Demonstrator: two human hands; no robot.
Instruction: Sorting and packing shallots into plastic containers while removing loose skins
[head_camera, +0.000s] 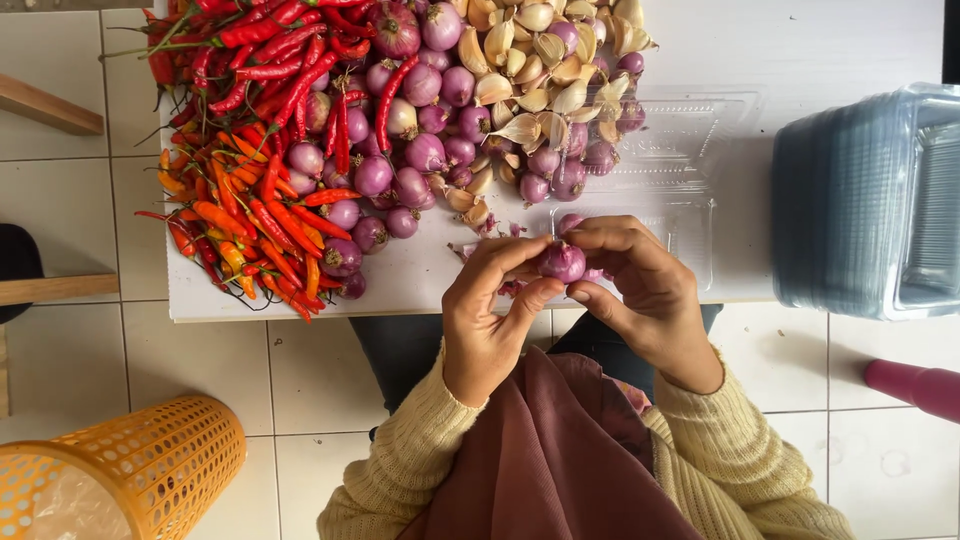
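We pinch one shallot between both hands, right at the table's near edge.

Shallot (562, 261) sits between our left hand (490, 310) and right hand (640, 290), fingertips of both closed on it, left thumb under, right fingers curled over the top; neither hand is nearer. Its long axis we can't tell, it looks roundish. Beyond the hands: open clear plastic clamshell (670, 170) just behind, shallot pile (420, 150) up-left, garlic cloves (545, 60) farther, red chilies (260, 130) far left on the white table (800, 50).
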